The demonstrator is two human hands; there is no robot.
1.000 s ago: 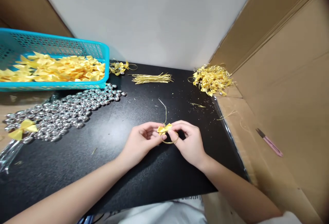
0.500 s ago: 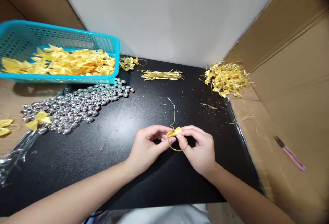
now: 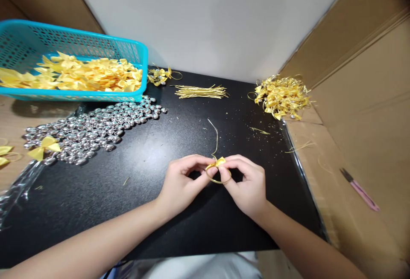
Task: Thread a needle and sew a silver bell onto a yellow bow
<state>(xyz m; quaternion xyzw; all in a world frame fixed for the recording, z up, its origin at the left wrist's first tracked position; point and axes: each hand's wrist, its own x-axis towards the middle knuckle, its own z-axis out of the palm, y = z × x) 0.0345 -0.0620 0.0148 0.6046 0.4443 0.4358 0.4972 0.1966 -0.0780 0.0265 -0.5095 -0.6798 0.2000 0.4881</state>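
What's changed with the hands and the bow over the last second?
Little: both hands, left and right, keep pinching the yellow bow with its gold cord loop; the bow now looks more folded. Basket, silver beads and scissors stayed put.

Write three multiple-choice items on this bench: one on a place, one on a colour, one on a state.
1. Where do the pink-handled snips lie?
A. in the basket
B. on the cardboard at the right
C. among the silver beads

2. What colour is the basket that holds bows?
A. turquoise
B. red
C. white

3. How is the small yellow bow held?
A. lying loose on the mat
B. by the left hand alone
C. pinched between both hands

Answers: 1 B, the snips rest on the cardboard, off the black mat. 2 A, its mesh wall is turquoise. 3 C, the left hand and right hand both hold the bow.
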